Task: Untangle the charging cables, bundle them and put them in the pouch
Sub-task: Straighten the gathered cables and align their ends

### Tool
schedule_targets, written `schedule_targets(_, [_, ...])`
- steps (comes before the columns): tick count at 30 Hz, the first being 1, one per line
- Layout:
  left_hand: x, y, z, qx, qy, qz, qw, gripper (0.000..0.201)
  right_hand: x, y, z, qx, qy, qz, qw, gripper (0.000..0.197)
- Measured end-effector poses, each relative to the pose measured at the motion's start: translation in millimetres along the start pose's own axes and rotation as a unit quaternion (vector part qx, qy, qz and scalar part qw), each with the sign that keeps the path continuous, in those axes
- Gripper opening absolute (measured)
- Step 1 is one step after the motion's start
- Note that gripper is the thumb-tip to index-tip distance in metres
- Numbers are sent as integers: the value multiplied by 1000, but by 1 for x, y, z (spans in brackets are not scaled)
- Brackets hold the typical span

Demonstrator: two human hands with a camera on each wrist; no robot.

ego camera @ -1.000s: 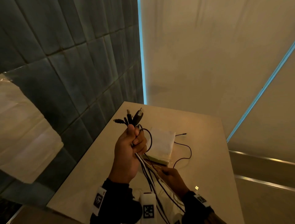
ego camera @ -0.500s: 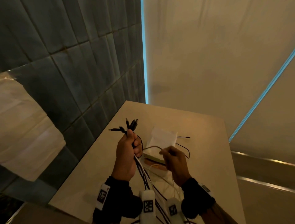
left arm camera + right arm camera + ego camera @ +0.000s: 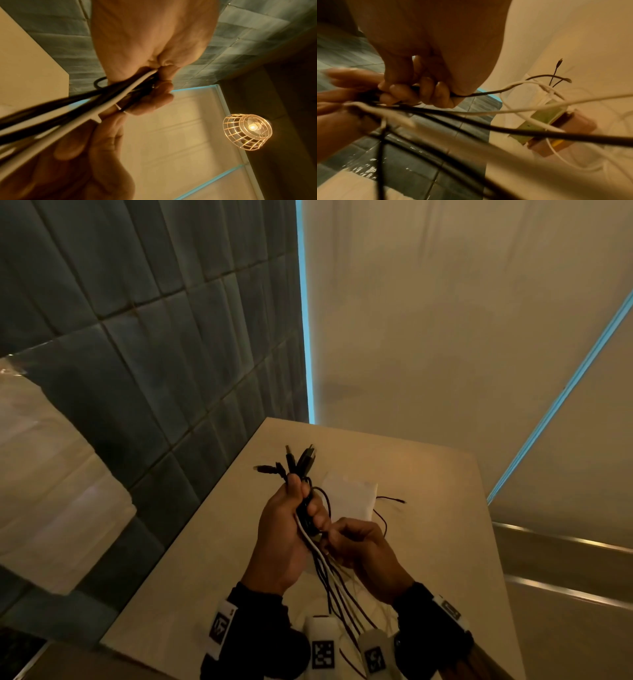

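Observation:
My left hand (image 3: 291, 525) grips a bunch of black and white charging cables (image 3: 310, 529) upright above the table, their plugs (image 3: 294, 462) fanning out over my thumb. The cable tails (image 3: 337, 587) hang down between my wrists. My right hand (image 3: 356, 542) is pressed against the left one, fingers curled round a thin black cable (image 3: 488, 92) that trails off to the table. The left wrist view shows the cables (image 3: 96, 97) running through my left hand's fist (image 3: 149, 75). A white pouch (image 3: 349, 496) lies flat on the table behind my hands.
The beige table (image 3: 428, 474) stands in a corner, with a dark tiled wall (image 3: 154, 337) on the left. A loose black cable end (image 3: 394, 499) lies right of the pouch. A green and pink object (image 3: 556, 121) sits under it. A wire lamp (image 3: 247, 129) hangs overhead.
My right hand rose from low on the cable tails, drawing a thin black cable up, and closed in against my left hand. My left hand kept its grip on the bunch.

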State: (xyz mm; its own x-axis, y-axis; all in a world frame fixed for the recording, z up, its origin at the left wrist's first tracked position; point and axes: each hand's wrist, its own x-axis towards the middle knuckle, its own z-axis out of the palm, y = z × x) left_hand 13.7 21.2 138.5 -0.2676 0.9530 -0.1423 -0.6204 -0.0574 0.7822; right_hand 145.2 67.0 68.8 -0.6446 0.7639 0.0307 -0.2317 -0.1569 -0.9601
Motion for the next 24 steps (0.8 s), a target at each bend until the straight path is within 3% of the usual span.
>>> schedule_targets(3, [2,-2,-3,-3,-16,20,1000,31,-2,12,-9,-30,-22,11,999,21])
schedule_targets(12, [0,-1,-5,15,-2,56,998,35,3,68,-39,-156,22,37,987,26])
schedule_targets(17, [-4,11,-3,15,-11,80,997,35,-10,108,-59,-199,64,67,976,25])
schedule_targets(21, [-5,10,-3,18,-9,86,996,33,-10,122,-65,-213,105,94,967,35])
schedule_targets(24, [0,9,-4,47,21,81,995,34,-5,123,-68,-245,145,117,951,36])
